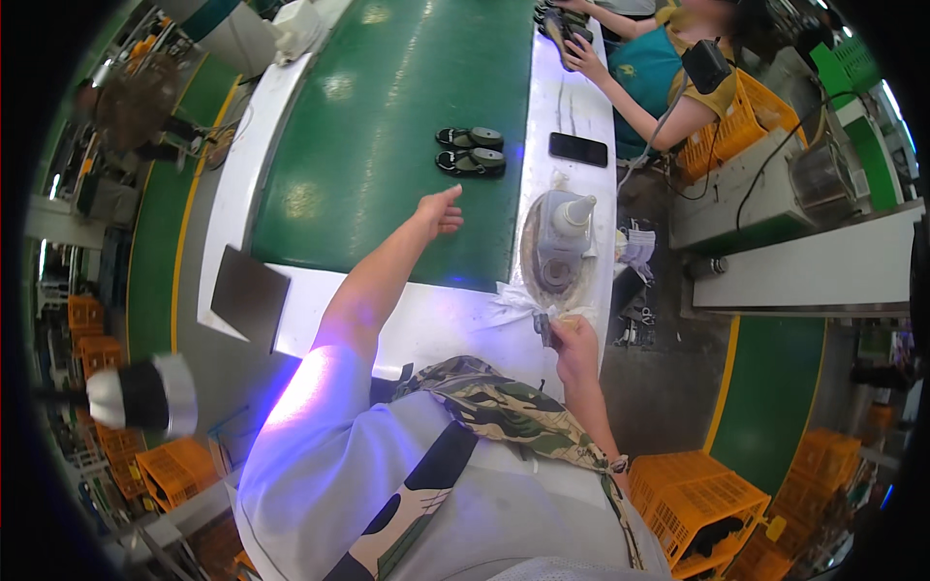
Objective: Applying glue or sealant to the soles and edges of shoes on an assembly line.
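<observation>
My left hand (441, 212) reaches out over the green belt (387, 87), its fingers loosely bent and apart with nothing in them. Just beyond it lies a pair of black shoes with pale insoles, a nearer shoe (470, 163) and a farther shoe (469, 137), side by side. Low at the right, my right hand (575, 347) pinches a small dark grey piece (543, 329), too small to name. Close above that hand, a clear plastic container (554, 266) and a white nozzle bottle (575, 215) stand on the white table edge.
A black phone (578, 149) lies on the right ledge. Beyond it a co-worker (644, 87) handles a shoe (557, 34). A dark board (249, 297) sits at the table's left corner. An orange crate (693, 504) stands at my right, and crumpled white plastic (513, 305) lies near the container.
</observation>
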`<state>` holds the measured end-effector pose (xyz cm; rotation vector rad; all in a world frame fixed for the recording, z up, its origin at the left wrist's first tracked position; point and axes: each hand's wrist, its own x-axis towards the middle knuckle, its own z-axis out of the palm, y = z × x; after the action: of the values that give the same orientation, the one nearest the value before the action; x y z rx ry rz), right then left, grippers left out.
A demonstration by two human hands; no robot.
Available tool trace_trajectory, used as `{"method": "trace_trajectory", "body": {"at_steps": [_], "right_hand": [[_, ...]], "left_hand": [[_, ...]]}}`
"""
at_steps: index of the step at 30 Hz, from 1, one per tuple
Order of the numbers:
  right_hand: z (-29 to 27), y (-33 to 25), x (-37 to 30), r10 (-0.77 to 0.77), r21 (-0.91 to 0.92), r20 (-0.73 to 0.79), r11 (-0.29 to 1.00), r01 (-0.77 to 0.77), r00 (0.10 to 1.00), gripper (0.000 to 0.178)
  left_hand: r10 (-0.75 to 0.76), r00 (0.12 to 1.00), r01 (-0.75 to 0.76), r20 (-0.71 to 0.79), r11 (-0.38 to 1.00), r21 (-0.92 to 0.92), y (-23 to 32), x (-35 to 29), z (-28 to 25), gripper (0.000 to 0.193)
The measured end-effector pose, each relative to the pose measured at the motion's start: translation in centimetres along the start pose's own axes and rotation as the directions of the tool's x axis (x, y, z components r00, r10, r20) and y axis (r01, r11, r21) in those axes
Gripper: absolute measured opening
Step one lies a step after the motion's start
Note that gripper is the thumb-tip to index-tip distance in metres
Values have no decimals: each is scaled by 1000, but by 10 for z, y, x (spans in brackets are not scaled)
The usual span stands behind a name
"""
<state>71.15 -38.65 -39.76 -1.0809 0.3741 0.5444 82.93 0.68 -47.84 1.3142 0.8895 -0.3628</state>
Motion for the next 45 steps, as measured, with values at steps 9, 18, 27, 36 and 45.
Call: {"method": "trace_trajectory", "body": {"at_steps": [9, 18, 27, 36, 45], "right_hand": [[-7, 0, 3, 7, -10, -229, 1000, -9, 973, 20], [15, -17, 16, 35, -55, -170, 997, -45, 985, 20], [18, -23, 17, -40, -154, -17, 987, 37, 999, 20], [105, -78, 45, -112, -211, 215, 965, 158, 970, 20], [218, -56, 18, -117, -170, 620, 945, 278, 776, 23]], "left_hand": [[-263, 964, 246, 25, 857, -452, 71, 107, 60, 107], [-174, 984, 99, -30, 689, -718, 34, 128, 44, 65], [434, 847, -164, 308, 764, -624, 19, -84, -27, 59], [764, 645, -708, -34, 579, -404, -11, -236, -37, 64], [993, 101, -812, 65, 45, 582, -53, -320, -55, 57]]}}
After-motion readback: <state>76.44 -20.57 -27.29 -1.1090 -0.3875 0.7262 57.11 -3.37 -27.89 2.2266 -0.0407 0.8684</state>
